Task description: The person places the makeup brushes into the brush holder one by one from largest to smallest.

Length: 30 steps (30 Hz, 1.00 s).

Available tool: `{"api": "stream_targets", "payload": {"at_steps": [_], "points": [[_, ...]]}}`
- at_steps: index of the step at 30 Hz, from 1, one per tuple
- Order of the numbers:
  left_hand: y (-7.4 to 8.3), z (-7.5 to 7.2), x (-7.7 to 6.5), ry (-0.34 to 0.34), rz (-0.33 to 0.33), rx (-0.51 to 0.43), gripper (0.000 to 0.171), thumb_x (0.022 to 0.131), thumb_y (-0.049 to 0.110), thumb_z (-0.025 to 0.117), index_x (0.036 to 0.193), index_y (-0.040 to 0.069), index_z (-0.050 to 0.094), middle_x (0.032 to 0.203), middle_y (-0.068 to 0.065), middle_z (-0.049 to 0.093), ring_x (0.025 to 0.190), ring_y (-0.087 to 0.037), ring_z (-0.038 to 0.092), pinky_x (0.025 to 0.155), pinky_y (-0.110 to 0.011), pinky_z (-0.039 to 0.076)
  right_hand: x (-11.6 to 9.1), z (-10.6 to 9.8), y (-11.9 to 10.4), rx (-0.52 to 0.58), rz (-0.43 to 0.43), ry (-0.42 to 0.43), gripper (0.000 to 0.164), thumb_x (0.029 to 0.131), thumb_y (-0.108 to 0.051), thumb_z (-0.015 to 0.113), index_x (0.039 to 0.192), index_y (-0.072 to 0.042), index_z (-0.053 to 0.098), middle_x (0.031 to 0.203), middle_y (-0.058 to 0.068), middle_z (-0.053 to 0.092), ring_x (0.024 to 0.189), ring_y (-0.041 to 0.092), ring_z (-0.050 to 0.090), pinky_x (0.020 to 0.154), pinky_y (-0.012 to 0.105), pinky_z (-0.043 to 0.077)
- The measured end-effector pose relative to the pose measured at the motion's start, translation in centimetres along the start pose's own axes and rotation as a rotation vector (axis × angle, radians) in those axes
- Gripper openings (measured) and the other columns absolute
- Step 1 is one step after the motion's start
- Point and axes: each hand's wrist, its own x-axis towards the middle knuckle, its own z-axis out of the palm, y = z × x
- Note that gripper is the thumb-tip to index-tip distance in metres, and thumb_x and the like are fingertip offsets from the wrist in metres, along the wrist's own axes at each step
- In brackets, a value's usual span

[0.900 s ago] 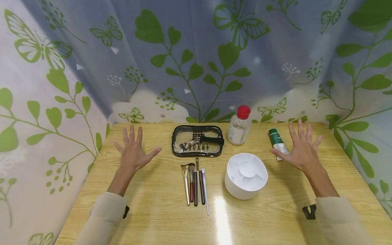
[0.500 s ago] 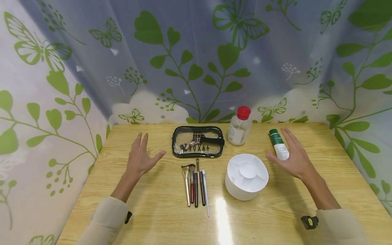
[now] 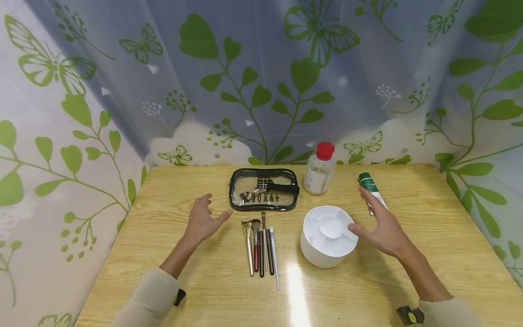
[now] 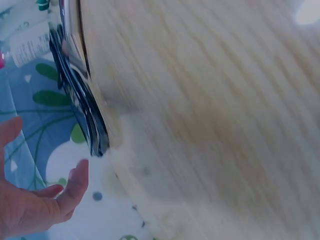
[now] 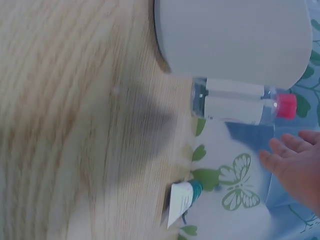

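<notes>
The left hand [image 3: 204, 222] and right hand [image 3: 384, 231] are well apart above the bench [image 3: 204, 286], fingers relaxed, gripping nothing. The white container [image 3: 322, 253] stands upright between them, immediately left of the right hand, which is the nearer. It is round (no long axis to align). The right thumb overlaps its rim in the head view; contact cannot be confirmed. The brushes [image 3: 261, 254] lie between container and left hand, long axes running roughly front to back, handles toward the person.

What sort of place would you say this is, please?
Probably a curtained-off corner, perhaps used for grooming: a leaf-and-butterfly curtain hangs behind the table, where makeup brushes lie.
</notes>
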Motion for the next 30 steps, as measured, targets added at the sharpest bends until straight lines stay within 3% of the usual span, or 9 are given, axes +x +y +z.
{"api": "stream_targets", "payload": {"at_steps": [3, 5, 7, 10, 13, 17, 19, 25, 30], "points": [[0.4, 0.8, -0.2, -0.037, -0.037, -0.055, 0.08, 0.083, 0.041, 0.068, 0.137, -0.007, 0.036, 0.127, -0.028, 0.046, 0.103, -0.041, 0.058, 0.081, -0.047, 0.053, -0.3, 0.5, -0.4, 0.056, -0.032, -0.02, 0.091, 0.08, -0.026, 0.073, 0.151, -0.016, 0.019, 0.154, 0.015, 0.029, 0.138, 0.04, 0.031, 0.113, 0.041, 0.033], [0.6, 1.4, -0.2, -0.057, -0.051, -0.071, 0.077, 0.083, 0.04, 0.069, 0.135, -0.009, 0.039, 0.125, -0.028, 0.049, 0.103, -0.04, 0.058, 0.083, -0.047, 0.053, -0.4, 0.8, -0.7, 0.059, -0.041, -0.039, 0.091, 0.079, -0.025, 0.074, 0.151, -0.015, 0.019, 0.154, 0.014, 0.03, 0.138, 0.038, 0.032, 0.112, 0.035, 0.033], [0.8, 2.0, -0.3, -0.079, -0.069, -0.087, 0.075, 0.082, 0.038, 0.07, 0.132, -0.01, 0.041, 0.123, -0.028, 0.051, 0.105, -0.039, 0.057, 0.085, -0.048, 0.052, -0.6, 1.2, -0.9, 0.061, -0.044, -0.057, 0.093, 0.078, -0.025, 0.076, 0.151, -0.014, 0.02, 0.153, 0.014, 0.031, 0.137, 0.037, 0.033, 0.111, 0.034, 0.034], [1.0, 2.8, -0.4, -0.092, -0.084, -0.086, 0.072, 0.08, 0.036, 0.072, 0.127, -0.012, 0.047, 0.118, -0.028, 0.055, 0.105, -0.037, 0.057, 0.088, -0.048, 0.051, -0.9, 1.8, -1.0, 0.062, -0.05, -0.079, 0.095, 0.075, -0.025, 0.078, 0.15, -0.01, 0.021, 0.152, 0.013, 0.033, 0.137, 0.036, 0.035, 0.107, 0.046, 0.035], [1.2, 3.6, -0.5, -0.094, -0.094, -0.094, 0.064, 0.079, 0.033, 0.075, 0.118, -0.013, 0.053, 0.105, -0.024, 0.059, 0.092, -0.031, 0.058, 0.084, -0.044, 0.052, -1.2, 2.4, -0.8, 0.09, -0.055, -0.086, 0.097, 0.072, -0.024, 0.08, 0.15, -0.009, 0.023, 0.152, 0.013, 0.034, 0.137, 0.031, 0.036, 0.11, 0.028, 0.036], [1.5, 4.4, -0.6, -0.092, -0.098, -0.111, 0.046, 0.077, 0.027, 0.076, 0.097, -0.01, 0.057, 0.078, -0.012, 0.053, 0.069, -0.019, 0.048, 0.069, -0.032, 0.049, -1.5, 3.2, -0.6, 0.138, -0.046, -0.08, 0.103, 0.067, -0.022, 0.083, 0.15, -0.009, 0.022, 0.152, 0.014, 0.033, 0.134, 0.021, 0.039, 0.098, 0.005, 0.029], [1.7, 4.7, -0.7, -0.095, -0.095, -0.115, 0.04, 0.076, 0.025, 0.076, 0.09, -0.007, 0.056, 0.07, -0.007, 0.047, 0.062, -0.016, 0.043, 0.064, -0.026, 0.043, -1.6, 3.5, -0.6, 0.145, -0.03, -0.076, 0.108, 0.064, -0.021, 0.085, 0.15, -0.008, 0.02, 0.151, 0.015, 0.035, 0.131, 0.021, 0.041, 0.098, 0.01, 0.032], [2.0, 5.5, -0.9, -0.117, -0.065, -0.116, 0.034, 0.073, 0.018, 0.076, 0.062, 0.005, 0.047, 0.051, 0.004, 0.035, 0.049, -0.01, 0.032, 0.048, -0.019, 0.03, -1.8, 4.3, -0.7, 0.124, 0.002, -0.069, 0.123, 0.055, -0.023, 0.09, 0.15, -0.002, 0.014, 0.143, 0.021, 0.041, 0.122, 0.033, 0.046, 0.096, 0.053, 0.041], [2.4, 6.1, -0.9, -0.111, -0.057, -0.121, 0.053, 0.069, 0.012, 0.077, 0.045, 0.017, 0.03, 0.04, 0.009, 0.023, 0.039, -0.004, 0.018, 0.039, -0.017, 0.017, -1.8, 4.7, -0.6, 0.093, 0.019, -0.068, 0.126, 0.053, -0.029, 0.091, 0.15, -0.003, 0.014, 0.137, 0.019, 0.046, 0.116, 0.033, 0.05, 0.092, 0.054, 0.043]]}}
